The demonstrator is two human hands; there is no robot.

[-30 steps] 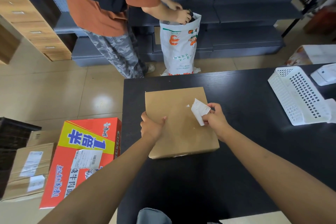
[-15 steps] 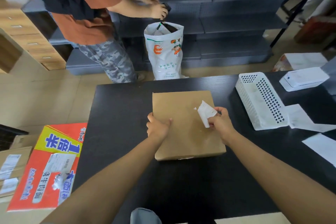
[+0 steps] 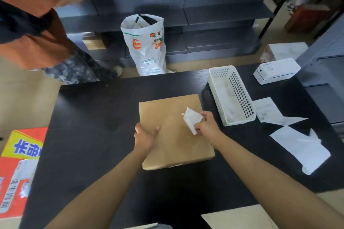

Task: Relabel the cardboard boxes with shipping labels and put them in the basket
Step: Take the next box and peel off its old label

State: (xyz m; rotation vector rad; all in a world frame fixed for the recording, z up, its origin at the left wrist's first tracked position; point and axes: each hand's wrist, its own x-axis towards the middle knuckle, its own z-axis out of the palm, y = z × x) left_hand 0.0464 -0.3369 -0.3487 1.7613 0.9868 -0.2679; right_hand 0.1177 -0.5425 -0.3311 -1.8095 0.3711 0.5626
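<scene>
A flat brown cardboard box (image 3: pixel 173 141) lies on the black table (image 3: pixel 89 135) in front of me. My left hand (image 3: pixel 144 138) grips its left edge, thumb on top. My right hand (image 3: pixel 207 127) pinches a crumpled white label (image 3: pixel 191 118) that stands partly peeled up from the box's top near its right side. A small white scrap stays stuck just left of it. A white perforated basket (image 3: pixel 240 95) stands to the right of the box with some crumpled paper inside.
Loose label sheets (image 3: pixel 268 111) and white backing paper (image 3: pixel 301 147) lie right of the basket; a white label printer (image 3: pixel 275 72) sits behind. A white plastic bag (image 3: pixel 147 46) stands beyond the table. A person in orange (image 3: pixel 31 24) stands back left. A red-yellow carton (image 3: pixel 16 169) is left.
The view has swung right, showing more of the table's right side. The person behind took their hands off the white bag. My hands keep their hold on box and label.
</scene>
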